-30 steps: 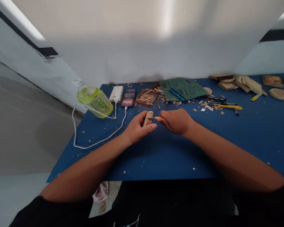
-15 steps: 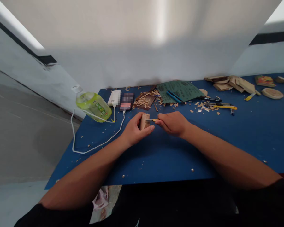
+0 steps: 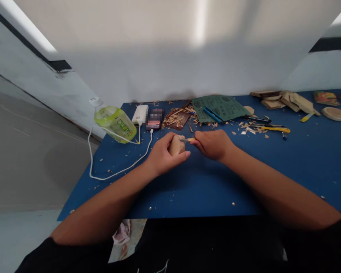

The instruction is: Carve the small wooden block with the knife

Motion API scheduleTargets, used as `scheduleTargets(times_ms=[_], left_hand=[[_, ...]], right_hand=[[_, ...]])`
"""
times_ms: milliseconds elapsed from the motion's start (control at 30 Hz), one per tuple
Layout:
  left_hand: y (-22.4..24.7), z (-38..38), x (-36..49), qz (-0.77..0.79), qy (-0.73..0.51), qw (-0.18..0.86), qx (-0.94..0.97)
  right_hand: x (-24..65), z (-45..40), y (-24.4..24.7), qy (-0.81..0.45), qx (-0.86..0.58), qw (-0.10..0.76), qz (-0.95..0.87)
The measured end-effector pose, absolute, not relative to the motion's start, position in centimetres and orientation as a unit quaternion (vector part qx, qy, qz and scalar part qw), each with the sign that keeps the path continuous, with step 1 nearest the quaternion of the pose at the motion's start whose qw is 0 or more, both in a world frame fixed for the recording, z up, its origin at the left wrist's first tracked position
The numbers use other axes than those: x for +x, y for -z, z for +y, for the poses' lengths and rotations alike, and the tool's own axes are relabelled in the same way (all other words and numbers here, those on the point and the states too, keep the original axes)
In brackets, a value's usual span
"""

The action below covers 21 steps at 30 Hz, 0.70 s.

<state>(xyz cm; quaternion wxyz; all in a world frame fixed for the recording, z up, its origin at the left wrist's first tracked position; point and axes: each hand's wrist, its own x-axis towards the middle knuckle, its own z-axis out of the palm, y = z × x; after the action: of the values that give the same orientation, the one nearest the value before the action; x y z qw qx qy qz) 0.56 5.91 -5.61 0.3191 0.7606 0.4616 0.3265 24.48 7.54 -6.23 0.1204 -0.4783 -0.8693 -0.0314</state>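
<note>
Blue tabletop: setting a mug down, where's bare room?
The blue tabletop is widest beyond the right hand, below the yellow utility knife. Another patch lies before the left hand, by the front edge. Crowded: the back, with green sandpaper and wood shavings.

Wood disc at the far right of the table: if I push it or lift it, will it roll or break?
The wood disc lies flat on the blue table, so a push will probably slide it rather than roll it. It looks solid and stiff, so it is unlikely to break. Stood on edge, it may roll.
</note>
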Motion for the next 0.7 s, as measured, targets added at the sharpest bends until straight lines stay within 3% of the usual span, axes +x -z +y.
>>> scheduleTargets(times_ms=[200,467,700], left_hand=[[5.6,6.6,0.4,0.487,-0.325,0.275,0.762],[6.1,5.9,1.0,0.515,-0.317,0.22,0.766],[6.0,5.5,1.2,0.519,-0.309,0.18,0.776]], right_hand=[[25.6,9.5,6.8,0.041,-0.561,0.131,-0.817],[24.5,7.4,6.8,-0.019,-0.447,0.122,-0.886],[23.9,6.9,6.9,-0.023,-0.462,0.115,-0.879]])
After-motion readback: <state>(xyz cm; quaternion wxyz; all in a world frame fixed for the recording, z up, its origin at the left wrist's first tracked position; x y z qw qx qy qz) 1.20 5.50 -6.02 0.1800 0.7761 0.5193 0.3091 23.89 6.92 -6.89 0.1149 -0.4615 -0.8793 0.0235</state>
